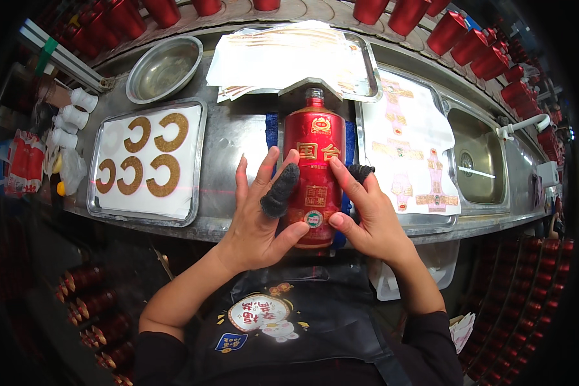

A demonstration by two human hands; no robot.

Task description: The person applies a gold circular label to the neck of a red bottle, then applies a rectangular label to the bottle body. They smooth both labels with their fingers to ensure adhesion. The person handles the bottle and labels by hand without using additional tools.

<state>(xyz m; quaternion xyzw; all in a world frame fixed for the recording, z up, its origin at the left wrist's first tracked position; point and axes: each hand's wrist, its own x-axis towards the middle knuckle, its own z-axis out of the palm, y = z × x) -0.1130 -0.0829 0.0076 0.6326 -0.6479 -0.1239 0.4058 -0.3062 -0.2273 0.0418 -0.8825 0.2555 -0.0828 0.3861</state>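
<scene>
A glossy red bottle (312, 175) with gold print and a clear neck lies on its back in the middle of the bench, neck pointing away from me. Near its base is a small round green-and-white sticker (313, 219). My left hand (260, 215) rests along the bottle's left side, fingers spread, thumb tip beside the sticker; a black finger cover (280, 191) is on one finger. From the right, my right hand (370, 215) touches the bottle with index fingertip and thumb, fingers apart. Another black cover (361, 172) sits on one of its fingers.
At left, a tray (202, 138) holds gold C-shaped labels on white sheets; a metal bowl (164, 69) stands behind it. Paper strips (276, 58) lie on the back tray. Label sheets (408, 145) lie right, before a sink (476, 154). Red bottles (408, 14) line the conveyor.
</scene>
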